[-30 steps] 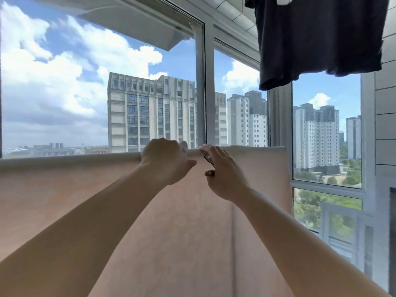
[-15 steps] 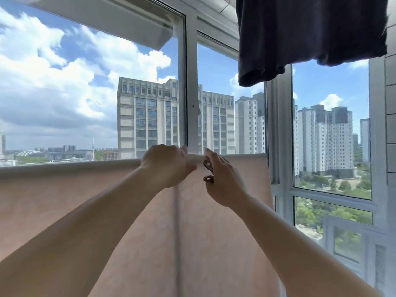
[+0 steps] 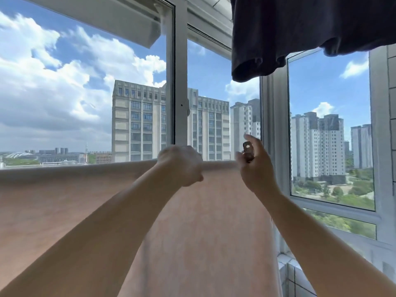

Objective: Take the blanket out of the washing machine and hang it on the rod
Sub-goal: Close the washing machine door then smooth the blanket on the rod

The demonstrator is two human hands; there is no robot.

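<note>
right hand (image 3: 256, 168): fingers pinch a small brown clip (image 3: 248, 152), raised just above the fold. left hand (image 3: 181, 166): fingers curled over the top fold of the pink blanket (image 3: 64, 200), which hangs draped before the window (image 3: 180, 82). dark garment (image 3: 300, 28) overhead.

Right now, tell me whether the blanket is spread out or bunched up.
Spread out. The pink blanket hangs flat, its top fold running straight across the view, and the left hand grips that fold.
</note>
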